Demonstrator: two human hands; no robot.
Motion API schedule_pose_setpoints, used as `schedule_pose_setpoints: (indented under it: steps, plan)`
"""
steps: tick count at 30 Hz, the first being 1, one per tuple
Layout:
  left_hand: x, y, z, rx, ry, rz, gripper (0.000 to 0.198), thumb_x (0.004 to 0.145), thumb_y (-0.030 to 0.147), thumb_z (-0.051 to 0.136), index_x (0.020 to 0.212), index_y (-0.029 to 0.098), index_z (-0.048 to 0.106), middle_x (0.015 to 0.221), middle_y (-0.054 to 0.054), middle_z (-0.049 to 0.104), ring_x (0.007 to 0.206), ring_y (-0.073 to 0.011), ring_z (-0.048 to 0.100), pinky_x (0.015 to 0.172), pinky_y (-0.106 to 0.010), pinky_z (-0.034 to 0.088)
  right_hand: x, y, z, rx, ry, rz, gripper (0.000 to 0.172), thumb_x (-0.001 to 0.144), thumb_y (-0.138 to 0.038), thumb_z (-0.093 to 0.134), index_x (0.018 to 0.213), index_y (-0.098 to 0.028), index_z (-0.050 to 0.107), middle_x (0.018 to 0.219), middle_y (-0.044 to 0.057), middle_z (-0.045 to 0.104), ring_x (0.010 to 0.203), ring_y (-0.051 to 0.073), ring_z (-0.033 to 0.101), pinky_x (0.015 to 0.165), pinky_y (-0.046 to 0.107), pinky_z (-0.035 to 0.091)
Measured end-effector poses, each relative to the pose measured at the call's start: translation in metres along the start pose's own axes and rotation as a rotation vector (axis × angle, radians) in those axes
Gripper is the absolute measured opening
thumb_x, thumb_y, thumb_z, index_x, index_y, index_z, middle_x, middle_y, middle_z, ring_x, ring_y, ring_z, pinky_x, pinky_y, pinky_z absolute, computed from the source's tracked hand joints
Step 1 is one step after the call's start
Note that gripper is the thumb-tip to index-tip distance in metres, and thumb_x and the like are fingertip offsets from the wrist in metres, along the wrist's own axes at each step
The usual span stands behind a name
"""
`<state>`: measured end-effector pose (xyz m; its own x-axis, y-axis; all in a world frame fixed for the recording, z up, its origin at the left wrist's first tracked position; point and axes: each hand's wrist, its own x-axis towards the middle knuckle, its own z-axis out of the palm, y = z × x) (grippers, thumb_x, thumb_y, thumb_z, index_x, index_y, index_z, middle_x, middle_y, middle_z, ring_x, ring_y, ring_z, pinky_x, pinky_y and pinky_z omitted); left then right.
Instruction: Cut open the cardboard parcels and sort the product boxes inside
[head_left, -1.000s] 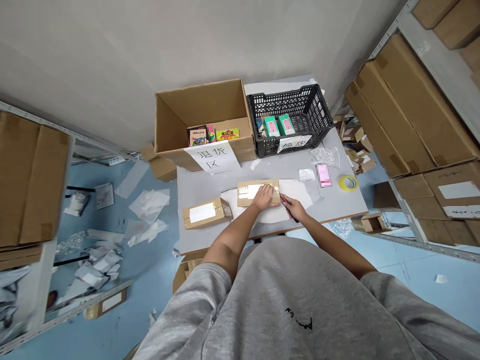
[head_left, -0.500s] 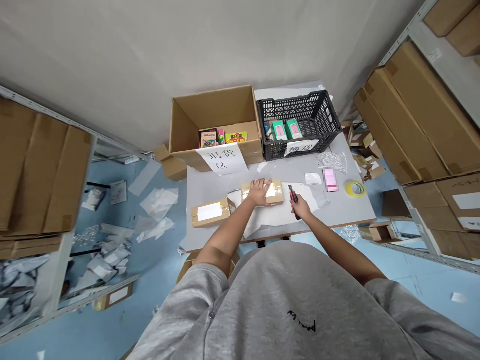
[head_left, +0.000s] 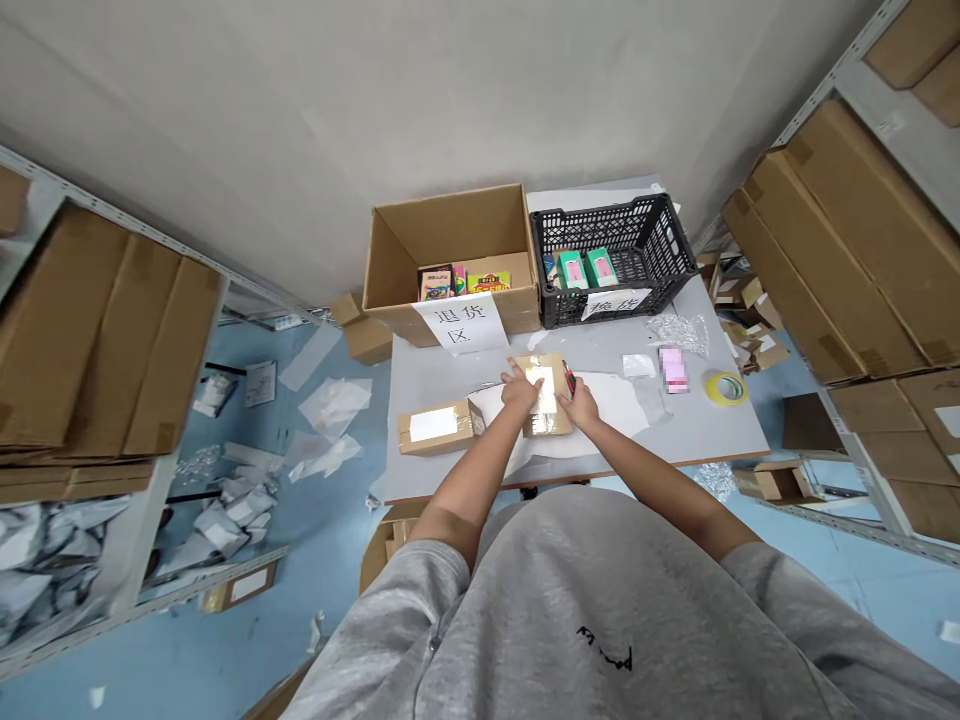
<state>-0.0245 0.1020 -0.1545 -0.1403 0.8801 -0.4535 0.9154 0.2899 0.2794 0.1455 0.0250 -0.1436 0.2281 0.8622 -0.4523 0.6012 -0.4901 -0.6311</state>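
Along the far left, steel shelving [head_left: 112, 340] carries flattened cardboard cartons, and white packing scraps [head_left: 330, 405] lie on the blue floor beside it. A grey desk [head_left: 427, 385] stands ahead of a person in a grey sweatshirt [head_left: 570, 610]. Near the desk's left end, a taped cardboard parcel [head_left: 436, 428] with a white label lies flat. At the back edge, an open cardboard box [head_left: 450, 235] holds colorful retail boxes [head_left: 465, 283], and a paper sign [head_left: 456, 323] on its front reads 退货区.

At the middle of the desk, a second taped cardboard parcel [head_left: 544, 395] sits on a white sheet [head_left: 611, 405], close to the front edge. The person's left hand [head_left: 520, 388] rests on the parcel with its fingers loose and the index finger extended, not clenched. The right hand [head_left: 579, 405] touches the parcel's right side, its fingers curled around a red-and-black utility knife [head_left: 570, 380], which is partly hidden.

Farther right, a black plastic crate [head_left: 645, 235] at the back edge holds two green-and-pink boxes [head_left: 581, 268], above a paper sign [head_left: 615, 304] reading 换货. Bubble wrap [head_left: 679, 333], a blurred pink item [head_left: 673, 370] and a yellow tape roll [head_left: 725, 387] lie near the right edge. Stacked cartons [head_left: 847, 250] fill the shelving at far right.
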Motion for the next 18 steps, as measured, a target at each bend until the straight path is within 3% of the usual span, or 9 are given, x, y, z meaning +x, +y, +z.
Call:
schedule_pose_setpoints:
  steps: [4, 6, 9, 12, 15, 18]
  plan:
    - [0.025, -0.012, -0.024, 0.06, 0.005, 0.452, 0.083, 0.103, 0.068, 0.061, 0.176, 0.033, 0.04, 0.172, -0.02, 0.05, 0.151, -0.0437, 0.052, 0.118, -0.059, 0.048, -0.022, 0.028, 0.004, -0.03, 0.083, 0.044, 0.075, 0.087, -0.051, 0.086, 0.147, -0.024, 0.05, 0.137, 0.015, 0.067, 0.12, 0.032, 0.071, 0.094, 0.037, 0.058]
    - [0.032, -0.016, -0.031, 0.082, -0.038, 0.52, 0.079, 0.103, 0.068, 0.061, 0.171, 0.03, 0.047, 0.166, -0.019, 0.056, 0.148, -0.0423, 0.052, 0.118, -0.057, 0.048, -0.034, 0.044, 0.005, -0.031, 0.085, 0.085, 0.075, 0.084, -0.053, 0.088, 0.143, -0.023, 0.051, 0.134, 0.015, 0.069, 0.118, 0.033, 0.072, 0.092, 0.037, 0.059]
    - [0.029, -0.021, -0.032, 0.12, -0.012, 0.397, 0.076, 0.103, 0.071, 0.061, 0.162, 0.024, 0.057, 0.156, -0.023, 0.061, 0.143, -0.0433, 0.054, 0.114, -0.055, 0.05, -0.043, 0.059, 0.005, 0.002, 0.071, 0.162, 0.067, 0.086, -0.057, 0.086, 0.133, -0.023, 0.053, 0.124, 0.014, 0.073, 0.113, 0.033, 0.075, 0.085, 0.036, 0.06]
    - [0.012, -0.023, -0.027, 0.151, 0.04, 0.122, 0.076, 0.106, 0.068, 0.057, 0.162, 0.017, 0.054, 0.159, -0.029, 0.058, 0.146, -0.0448, 0.055, 0.114, -0.054, 0.049, -0.035, 0.057, 0.004, 0.116, 0.018, 0.263, 0.057, 0.095, -0.061, 0.076, 0.131, -0.024, 0.051, 0.111, 0.011, 0.076, 0.094, 0.029, 0.078, 0.072, 0.033, 0.06]
    - [-0.008, -0.023, -0.021, 0.156, -0.041, -0.176, 0.091, 0.108, 0.068, 0.048, 0.175, 0.009, 0.034, 0.155, -0.035, 0.062, 0.141, -0.0459, 0.064, 0.111, -0.057, 0.05, -0.017, 0.045, 0.0, 0.197, 0.018, 0.272, 0.052, 0.097, -0.058, 0.074, 0.131, -0.025, 0.05, 0.109, 0.007, 0.077, 0.086, 0.025, 0.077, 0.067, 0.031, 0.059]
    - [-0.026, -0.022, -0.017, 0.165, -0.209, -0.294, 0.097, 0.11, 0.066, 0.041, 0.182, 0.007, 0.012, 0.137, -0.032, 0.075, 0.131, -0.0453, 0.072, 0.118, -0.068, 0.042, 0.005, 0.037, -0.007, 0.183, 0.105, 0.182, 0.057, 0.087, -0.055, 0.085, 0.126, -0.025, 0.054, 0.113, 0.007, 0.077, 0.096, 0.026, 0.076, 0.075, 0.03, 0.059]
